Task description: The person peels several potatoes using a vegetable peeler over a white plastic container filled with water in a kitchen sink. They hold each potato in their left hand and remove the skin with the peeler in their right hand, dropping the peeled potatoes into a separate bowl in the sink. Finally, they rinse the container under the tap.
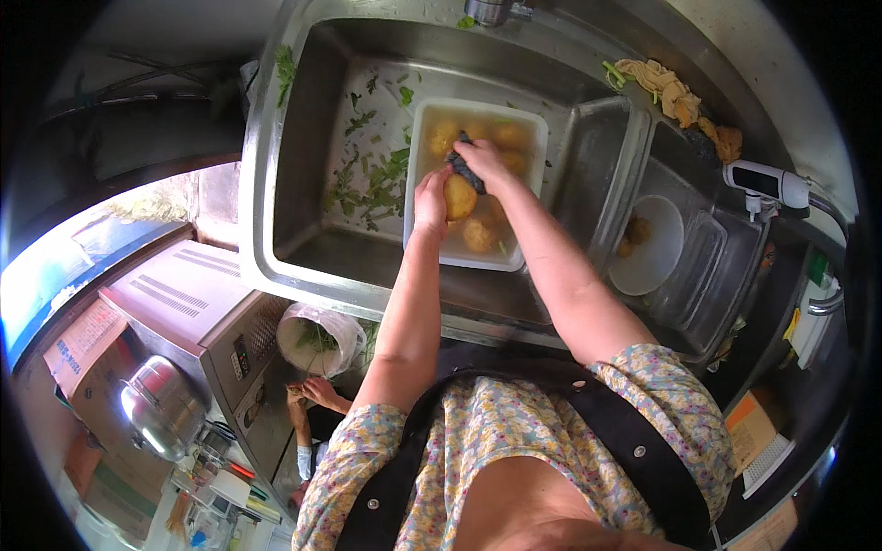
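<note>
My left hand [431,200] holds a yellow potato [459,198] above a white plastic tub [415,237] of cloudy water. My right hand [484,165] grips a dark grey scrubbing pad or cloth [465,169] against or just above that potato; the fingers hide the exact contact. Several more potatoes [479,235] lie in the water around both hands. The tub stands in a large stainless steel sink basin [310,165], with cut green leaves and stems [386,179] scattered on the basin floor to its left.
Right of the tub, a smaller basin holds a white bowl [661,241] with potatoes. A faucet [489,10] is at the top, a water heater tap [766,184] at the right. Crumpled cloths [665,86] lie on the rim. A co-worker's hands [313,390] are below a bucket [313,337].
</note>
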